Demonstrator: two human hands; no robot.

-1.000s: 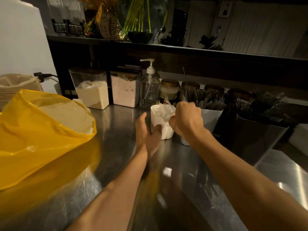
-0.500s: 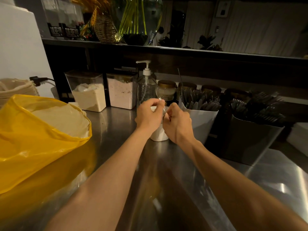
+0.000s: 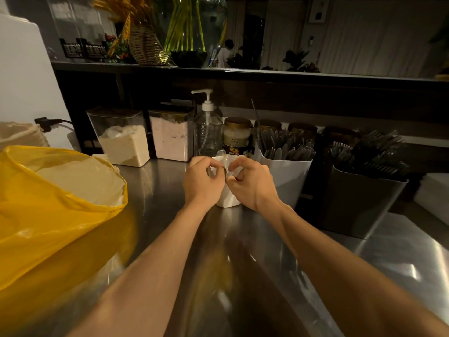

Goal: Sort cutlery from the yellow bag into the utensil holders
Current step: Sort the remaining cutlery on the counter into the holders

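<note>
Dimly, left hand (image 3: 202, 183) and right hand (image 3: 252, 186) curled over half-hidden white cup (image 3: 228, 200); grasp unclear.

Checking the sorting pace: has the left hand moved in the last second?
Yes. The left hand rose from the base of the white cup to its rim.

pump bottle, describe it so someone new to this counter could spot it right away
Look along the back edge of the steel counter, where containers stand in a row. The pump bottle stands between a box of pinkish powder and a gold-lidded jar. It alone has a white pump on top.
</note>
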